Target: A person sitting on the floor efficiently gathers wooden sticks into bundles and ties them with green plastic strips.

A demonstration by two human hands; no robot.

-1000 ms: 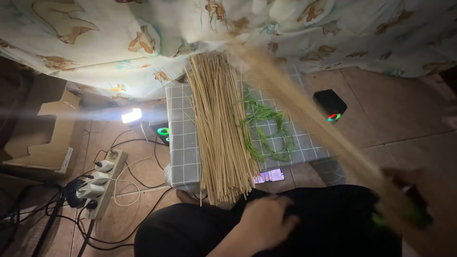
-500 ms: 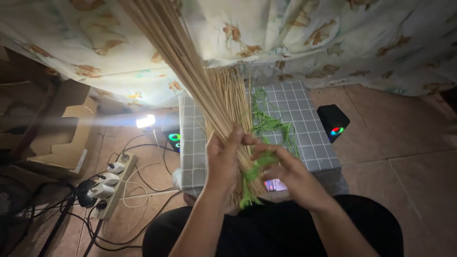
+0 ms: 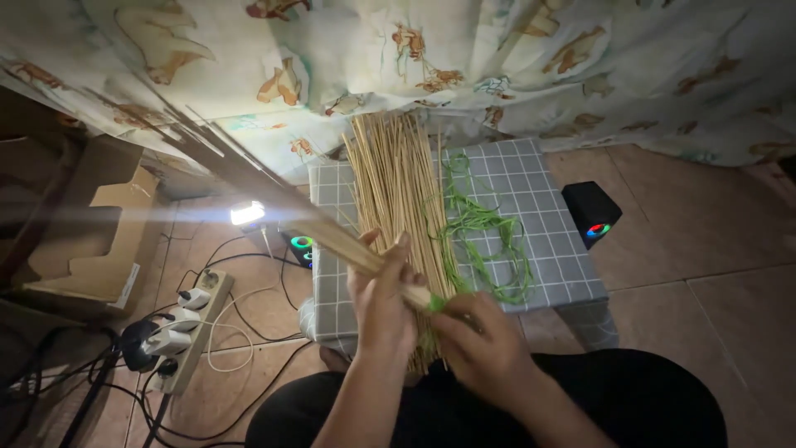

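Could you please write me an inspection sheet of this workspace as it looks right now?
Surface: small table under a grey checked cloth.
Job's things: held stick bundle pointing up-left, green strip at its lower end; loose sticks and green strips on the table.
Clutter: cardboard box, black device, small lamp.
Grips: left hand closed round the bundle; right hand pinching the strip.
Cables: power strip, cords across the floor.
Surroundings: patterned fabric, tiled floor.

Printed curtain (image 3: 531, 66), cardboard box (image 3: 108, 241), power strip (image 3: 186, 328), small lamp (image 3: 247, 213), black speaker (image 3: 590, 213)
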